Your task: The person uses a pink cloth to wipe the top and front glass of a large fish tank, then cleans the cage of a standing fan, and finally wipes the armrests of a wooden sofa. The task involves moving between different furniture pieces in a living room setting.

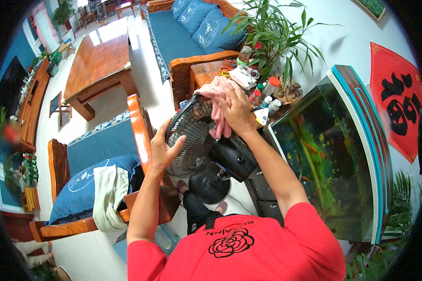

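Note:
A black floor fan point(193, 137) with a wire grille stands before me on a round black base point(209, 188). My right hand point(237, 109) holds a pink cloth point(221, 117) against the upper right part of the grille, and some of the cloth hangs down toward the motor housing point(232, 158). At the grille's left rim is my left hand point(165, 145), its thumb spread from the fingers; the palm side touches or nearly touches the rim. Part of the grille is hidden behind the cloth.
An aquarium point(323, 158) stands close on the right. Bottles point(270, 86), scissors point(226, 71) and a potted plant point(267, 38) crowd the wooden side table point(207, 70). A wooden armchair point(140, 130) with a pale towel point(109, 196) is on the left. A cable lies on the floor.

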The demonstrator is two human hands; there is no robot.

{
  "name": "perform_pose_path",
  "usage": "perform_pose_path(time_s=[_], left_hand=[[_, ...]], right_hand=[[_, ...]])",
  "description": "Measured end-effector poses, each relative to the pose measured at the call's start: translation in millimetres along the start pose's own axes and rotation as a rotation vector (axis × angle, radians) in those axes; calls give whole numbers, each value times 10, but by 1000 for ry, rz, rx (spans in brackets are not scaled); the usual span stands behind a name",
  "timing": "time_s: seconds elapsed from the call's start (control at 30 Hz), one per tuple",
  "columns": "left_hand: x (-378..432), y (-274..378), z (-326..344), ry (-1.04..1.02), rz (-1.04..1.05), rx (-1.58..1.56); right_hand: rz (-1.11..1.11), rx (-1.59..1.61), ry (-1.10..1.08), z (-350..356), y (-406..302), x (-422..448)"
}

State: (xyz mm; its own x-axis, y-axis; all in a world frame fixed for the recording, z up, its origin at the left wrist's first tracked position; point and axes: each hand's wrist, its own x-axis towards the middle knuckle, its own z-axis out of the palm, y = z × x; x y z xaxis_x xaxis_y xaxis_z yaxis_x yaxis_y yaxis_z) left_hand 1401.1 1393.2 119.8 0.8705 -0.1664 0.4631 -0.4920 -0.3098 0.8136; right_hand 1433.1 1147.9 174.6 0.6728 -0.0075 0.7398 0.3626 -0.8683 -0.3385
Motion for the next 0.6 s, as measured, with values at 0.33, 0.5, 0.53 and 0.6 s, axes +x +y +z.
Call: perform_pose_path(time_s=[0.33,0.5,0.53,0.6], left_hand=[[-7,-51,31,-19,9,-14],[-11,-20,23,-25,-110,-72],[-13,-24,13,-13,-92,-49],[-29,-43,-17,12,-57,-3]], right_hand=[[742,624,552,-414,545,604],[-106,92,150,-54,313,145],[55,169,174,1,353,111],[423,211,132,47,424,120]])
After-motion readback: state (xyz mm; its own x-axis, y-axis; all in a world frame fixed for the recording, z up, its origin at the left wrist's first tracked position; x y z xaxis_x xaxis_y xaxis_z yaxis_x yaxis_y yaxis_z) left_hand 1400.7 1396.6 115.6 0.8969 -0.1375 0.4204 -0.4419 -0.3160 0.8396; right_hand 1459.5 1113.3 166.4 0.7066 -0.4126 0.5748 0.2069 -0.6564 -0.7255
